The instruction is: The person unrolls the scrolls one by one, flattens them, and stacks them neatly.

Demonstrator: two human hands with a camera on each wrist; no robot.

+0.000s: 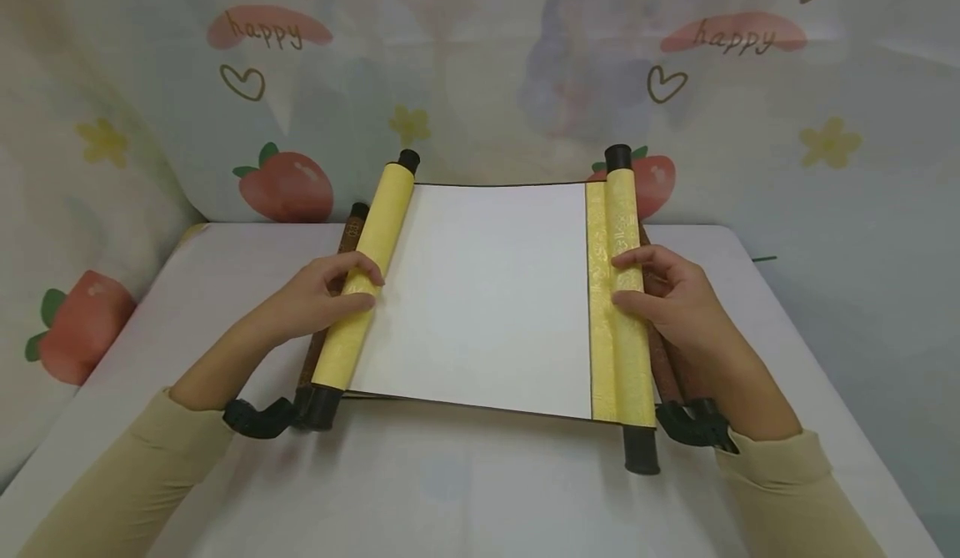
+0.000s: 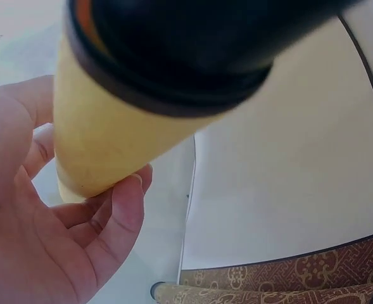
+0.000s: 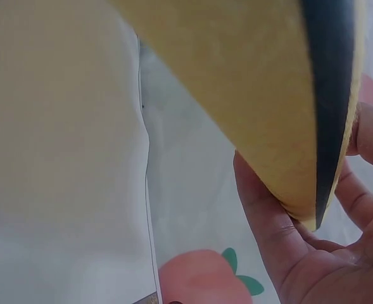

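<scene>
- The left hand (image 1: 318, 295) curls its fingers over the yellow rolled end with a black knob (image 1: 365, 279); the right hand (image 1: 671, 295) clamps the opposite yellow roll (image 1: 626, 291), apparently holding the blank white scroll sheet (image 1: 487, 291) taut and open mid-table.
- Brown patterned rollers (image 1: 351, 228) lie beneath.
- The white table (image 1: 465, 483) stands against a strawberry-print curtain (image 1: 285, 183) at the far side.

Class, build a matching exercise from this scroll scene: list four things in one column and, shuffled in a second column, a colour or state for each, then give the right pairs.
Things
1. left roll
2. white sheet
3. right roll's near end cap
4. backdrop cloth

Descriptions
A. blank, spread flat between the rolls
B. black
C. printed with strawberries and "happy"
D. yellow, gripped by the left hand

Pairs: 1-D, 2-A, 3-B, 4-C
</scene>
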